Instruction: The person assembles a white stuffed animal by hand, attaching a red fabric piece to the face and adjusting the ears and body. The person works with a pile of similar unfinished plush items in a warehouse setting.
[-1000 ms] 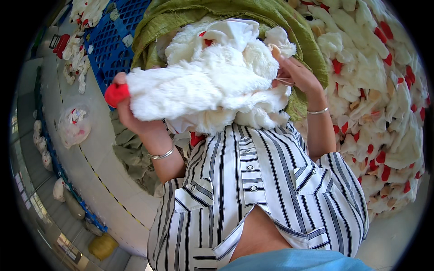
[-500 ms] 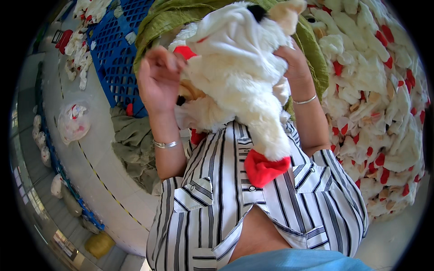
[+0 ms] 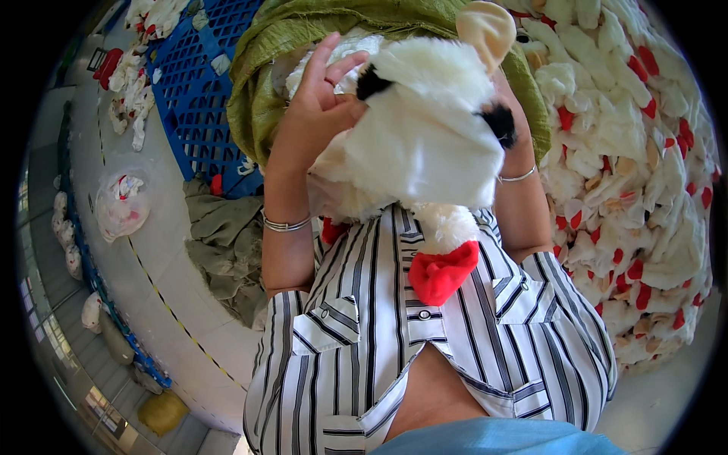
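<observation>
A limp, unstuffed plush toy skin (image 3: 425,144) hangs before my chest, with white fur, black patches and a beige ear (image 3: 486,34) at its upper right. A white limb ending in a red tip (image 3: 444,273) dangles against my striped shirt. My left hand (image 3: 322,106) pinches the skin's left edge beside a black patch, thumb against the fabric and other fingers raised. On the opposite edge, my right hand (image 3: 517,95) holds the skin below the ear; its fingers are mostly hidden behind the fur.
An olive-green woven sack (image 3: 254,72) stands open behind the toy skin. To the right lies a large heap of white and red plush skins (image 3: 622,189). A blue plastic crate (image 3: 201,91), grey-green cloth (image 3: 227,243) and a clear bag (image 3: 123,205) are on the left.
The toy skin has been turned and lowered, so its smooth white cloth, both black patches and ear now show. My left hand has moved right and closed on its edge.
</observation>
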Tool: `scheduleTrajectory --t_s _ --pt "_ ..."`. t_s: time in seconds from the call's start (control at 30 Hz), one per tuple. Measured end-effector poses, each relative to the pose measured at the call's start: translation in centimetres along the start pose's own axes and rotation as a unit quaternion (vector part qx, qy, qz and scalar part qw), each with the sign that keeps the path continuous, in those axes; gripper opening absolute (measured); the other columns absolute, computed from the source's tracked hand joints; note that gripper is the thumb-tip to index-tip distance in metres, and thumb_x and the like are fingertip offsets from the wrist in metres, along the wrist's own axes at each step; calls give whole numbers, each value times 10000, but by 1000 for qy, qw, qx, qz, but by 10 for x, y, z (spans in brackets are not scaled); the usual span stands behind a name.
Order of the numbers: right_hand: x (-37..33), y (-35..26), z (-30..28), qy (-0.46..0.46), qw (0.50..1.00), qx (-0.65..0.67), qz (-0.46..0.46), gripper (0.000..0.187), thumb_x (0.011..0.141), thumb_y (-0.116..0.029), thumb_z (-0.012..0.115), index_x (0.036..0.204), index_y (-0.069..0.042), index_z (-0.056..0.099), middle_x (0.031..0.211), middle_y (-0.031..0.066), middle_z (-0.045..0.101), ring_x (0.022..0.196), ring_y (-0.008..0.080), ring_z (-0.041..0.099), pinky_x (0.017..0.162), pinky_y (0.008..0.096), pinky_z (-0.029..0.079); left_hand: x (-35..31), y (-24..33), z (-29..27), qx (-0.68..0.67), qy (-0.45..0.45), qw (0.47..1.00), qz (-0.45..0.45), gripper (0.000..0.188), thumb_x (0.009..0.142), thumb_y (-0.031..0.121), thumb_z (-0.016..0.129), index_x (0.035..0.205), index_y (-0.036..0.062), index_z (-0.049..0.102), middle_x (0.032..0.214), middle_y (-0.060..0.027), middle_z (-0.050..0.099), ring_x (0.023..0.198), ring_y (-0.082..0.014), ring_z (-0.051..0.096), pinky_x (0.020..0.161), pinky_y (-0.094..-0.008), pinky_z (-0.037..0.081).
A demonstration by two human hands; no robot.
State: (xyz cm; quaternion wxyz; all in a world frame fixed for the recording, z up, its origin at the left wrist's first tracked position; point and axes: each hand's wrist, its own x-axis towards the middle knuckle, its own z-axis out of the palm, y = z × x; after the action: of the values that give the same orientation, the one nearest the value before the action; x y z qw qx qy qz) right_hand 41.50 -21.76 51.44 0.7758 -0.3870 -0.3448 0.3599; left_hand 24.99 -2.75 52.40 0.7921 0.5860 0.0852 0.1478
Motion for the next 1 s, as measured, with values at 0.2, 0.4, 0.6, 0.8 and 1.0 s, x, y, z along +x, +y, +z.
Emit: scheduleTrajectory --t_s 0.2,0.4,0.6,0.8,1.0 --pt "11 -8 -18 55 998 -7 -19 274 879 -195 711 1060 0 647 1077 60 664 990 120 602 857 291 486 -16 27 8 163 -133 968 -137 486 754 8 796 1210 10 626 1041 3 638 909 -44 567 778 -192 475" --pt "7 -34 39 71 980 186 -21 245 965 -256 588 887 -27 627 774 17 558 714 118 529 665 270 431 -12 41 -10 209 -163 950 165 228 663 52 809 830 53 653 1228 -111 610 1152 -174 558 923 -296 435" --pt "12 -53 25 72 985 143 -69 274 1014 -294 506 903 -58 591 702 14 507 642 145 501 620 284 431 -16 44 6 128 -224 966 -11 495 668 63 816 1120 62 613 1189 -83 620 1037 -148 568 899 -324 470" --pt "22 -63 11 164 972 62 -155 205 1009 -257 524 1006 -63 589 785 21 558 710 139 537 652 277 451 -35 57 -18 180 -68 980 46 275 743 -60 717 997 12 640 986 -44 640 825 -95 591 709 -264 507" --pt "24 -66 11 273 943 30 -186 178 994 -217 561 1069 -62 603 857 23 606 770 123 578 688 252 474 -50 69 -52 205 -14 971 125 215 828 -80 613 1029 -5 597 1039 -47 619 908 -90 560 833 -228 455"
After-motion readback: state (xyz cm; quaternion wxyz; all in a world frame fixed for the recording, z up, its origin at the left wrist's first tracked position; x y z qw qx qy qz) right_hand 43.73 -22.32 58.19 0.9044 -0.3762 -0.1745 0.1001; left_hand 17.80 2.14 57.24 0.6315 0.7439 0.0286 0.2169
